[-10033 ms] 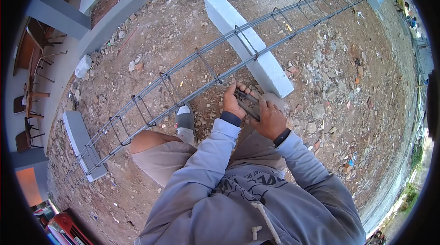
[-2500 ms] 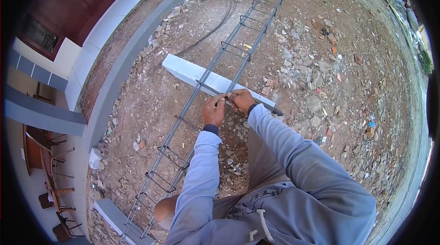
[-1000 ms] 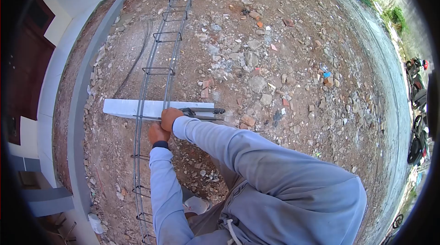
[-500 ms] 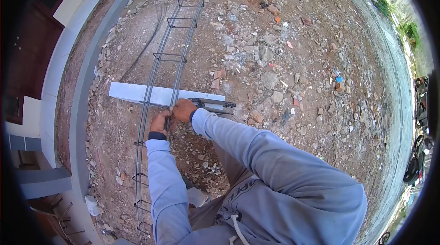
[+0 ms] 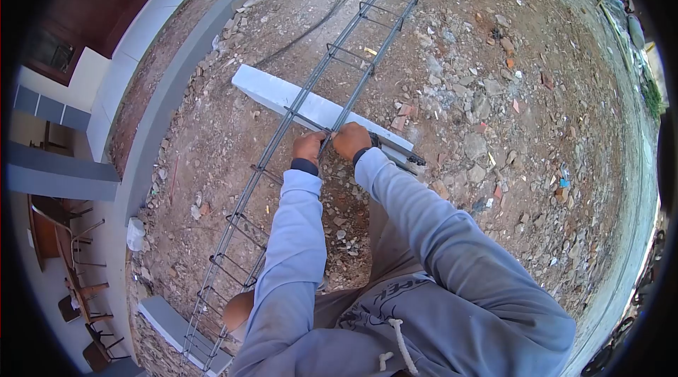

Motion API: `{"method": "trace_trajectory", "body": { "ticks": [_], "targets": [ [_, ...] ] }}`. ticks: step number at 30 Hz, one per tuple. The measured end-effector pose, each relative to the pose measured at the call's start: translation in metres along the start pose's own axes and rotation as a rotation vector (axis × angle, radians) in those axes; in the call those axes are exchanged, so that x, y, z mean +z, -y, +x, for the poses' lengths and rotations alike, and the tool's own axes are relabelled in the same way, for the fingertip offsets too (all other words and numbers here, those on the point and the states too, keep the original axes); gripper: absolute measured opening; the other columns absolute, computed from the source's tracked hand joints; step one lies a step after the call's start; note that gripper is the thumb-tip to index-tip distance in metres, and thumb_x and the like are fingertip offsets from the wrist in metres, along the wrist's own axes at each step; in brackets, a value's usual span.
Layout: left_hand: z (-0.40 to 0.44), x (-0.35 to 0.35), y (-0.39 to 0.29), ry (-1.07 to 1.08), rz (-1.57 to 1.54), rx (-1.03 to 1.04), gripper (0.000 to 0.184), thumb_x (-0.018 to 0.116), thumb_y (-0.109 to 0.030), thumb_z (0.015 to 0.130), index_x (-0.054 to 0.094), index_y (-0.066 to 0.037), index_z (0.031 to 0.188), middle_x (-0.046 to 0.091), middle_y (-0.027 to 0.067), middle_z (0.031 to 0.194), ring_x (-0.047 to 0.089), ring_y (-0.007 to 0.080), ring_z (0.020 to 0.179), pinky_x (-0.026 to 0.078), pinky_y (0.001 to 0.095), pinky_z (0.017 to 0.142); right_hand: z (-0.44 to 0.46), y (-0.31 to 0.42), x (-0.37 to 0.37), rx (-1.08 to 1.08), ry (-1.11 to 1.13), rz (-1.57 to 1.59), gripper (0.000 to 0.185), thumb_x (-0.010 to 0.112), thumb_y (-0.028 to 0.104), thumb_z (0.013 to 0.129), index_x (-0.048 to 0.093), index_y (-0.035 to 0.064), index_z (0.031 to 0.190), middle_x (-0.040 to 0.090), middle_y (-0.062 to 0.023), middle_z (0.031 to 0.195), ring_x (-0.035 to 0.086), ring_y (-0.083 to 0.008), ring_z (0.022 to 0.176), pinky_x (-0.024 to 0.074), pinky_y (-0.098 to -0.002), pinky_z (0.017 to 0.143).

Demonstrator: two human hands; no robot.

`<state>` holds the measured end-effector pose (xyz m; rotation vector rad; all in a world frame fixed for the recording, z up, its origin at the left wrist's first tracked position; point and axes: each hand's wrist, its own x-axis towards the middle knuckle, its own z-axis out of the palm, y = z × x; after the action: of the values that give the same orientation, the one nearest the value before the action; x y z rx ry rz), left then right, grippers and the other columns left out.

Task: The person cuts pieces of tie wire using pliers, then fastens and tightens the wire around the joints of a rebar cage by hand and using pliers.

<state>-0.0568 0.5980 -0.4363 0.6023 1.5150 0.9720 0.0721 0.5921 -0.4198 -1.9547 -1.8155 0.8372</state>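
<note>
A long rebar cage (image 5: 316, 82) of thin steel rods with square stirrups runs diagonally up the view. It lies across a pale rectangular block (image 5: 268, 91) on the ground. My left hand (image 5: 308, 147) is closed at the cage's right-hand rod, where a stirrup meets it. Against the same joint, from the right, my right hand (image 5: 351, 140) is closed too, its fingers curled. Whatever is pinched between the fingers is too small or hidden to make out. Dark metal pieces (image 5: 399, 154) rest beside the block, just right of my right hand, partly covered by it.
Rubble and broken brick (image 5: 406, 116) cover the dirt ground. A second block (image 5: 176, 331) supports the cage's near end. A low grey kerb (image 5: 159, 87) runs along the left, with chairs (image 5: 67, 236) beyond it. A white bag (image 5: 135, 234) lies by the kerb.
The camera view has turned, so the cage and block appear farther right and more tilted. Both hands stay near the stirrup joint, with my right hand now more curled beside my left.
</note>
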Motion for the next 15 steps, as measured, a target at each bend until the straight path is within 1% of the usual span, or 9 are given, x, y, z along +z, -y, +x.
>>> {"method": "trace_trajectory", "body": {
  "ticks": [1,4,7,10,11,14,15],
  "targets": [
    [-0.001,0.001,0.000,-0.012,-0.036,0.026,0.011,0.065,-0.008,0.075,0.066,0.003,0.078,0.065,0.0083,0.072,0.061,0.0169,0.058,0.047,0.0291,0.049,-0.002,0.003,-0.001,0.030,0.001,0.011,0.034,0.060,0.033,0.081,0.067,-0.0002,0.080,0.065,-0.0218,0.086,0.062,-0.0390,0.087,0.0487,-0.0440,0.079],
    [-0.014,0.003,-0.003,-0.009,-0.064,0.082,0.015,0.062,-0.002,0.075,0.066,0.009,0.083,0.067,0.0110,0.082,0.063,0.0153,0.073,0.048,0.0271,0.067,-0.008,0.006,-0.002,0.043,-0.021,0.040,0.034,0.061,0.033,0.080,0.067,-0.0001,0.081,0.064,-0.0225,0.087,0.062,-0.0384,0.086,0.0488,-0.0438,0.078],
    [-0.019,0.000,0.006,0.102,-0.159,0.235,0.015,0.063,-0.003,0.076,0.066,0.007,0.086,0.067,0.0096,0.083,0.062,0.0146,0.073,0.047,0.0264,0.068,-0.011,0.007,-0.003,0.040,-0.046,0.049,0.033,0.061,0.033,0.080,0.067,0.0001,0.081,0.064,-0.0230,0.086,0.062,-0.0389,0.085,0.0487,-0.0439,0.078],
    [-0.016,-0.005,0.015,0.027,0.025,0.401,0.015,0.065,-0.006,0.077,0.066,0.005,0.088,0.067,0.0084,0.084,0.061,0.0144,0.073,0.047,0.0253,0.069,-0.010,0.003,0.005,0.020,-0.091,0.089,0.032,0.061,0.032,0.081,0.066,0.0001,0.081,0.064,-0.0228,0.085,0.062,-0.0388,0.084,0.0487,-0.0440,0.078],
    [-0.019,-0.006,0.019,0.019,0.022,0.408,0.015,0.067,-0.009,0.077,0.068,0.002,0.087,0.067,0.0075,0.084,0.060,0.0145,0.075,0.047,0.0256,0.069,-0.010,0.001,0.008,0.023,-0.099,0.099,0.032,0.061,0.032,0.081,0.066,0.0002,0.080,0.064,-0.0227,0.085,0.062,-0.0388,0.084,0.0487,-0.0441,0.077],
    [-0.030,-0.005,0.016,-0.084,0.274,0.545,0.015,0.067,-0.011,0.077,0.068,0.000,0.087,0.068,0.0080,0.084,0.060,0.0143,0.076,0.046,0.0266,0.069,-0.009,-0.001,0.011,0.010,-0.120,0.105,0.030,0.061,0.030,0.080,0.066,0.0005,0.080,0.064,-0.0224,0.084,0.062,-0.0389,0.084,0.0488,-0.0442,0.077],
    [-0.046,-0.002,0.005,-0.112,0.427,0.544,0.016,0.067,-0.010,0.077,0.068,-0.002,0.092,0.067,0.0091,0.087,0.062,0.0170,0.081,0.046,0.0286,0.076,-0.009,0.000,0.011,-0.003,-0.122,0.093,0.030,0.060,0.030,0.081,0.066,0.0006,0.080,0.064,-0.0223,0.084,0.062,-0.0388,0.084,0.0488,-0.0442,0.077]
  ]
}}
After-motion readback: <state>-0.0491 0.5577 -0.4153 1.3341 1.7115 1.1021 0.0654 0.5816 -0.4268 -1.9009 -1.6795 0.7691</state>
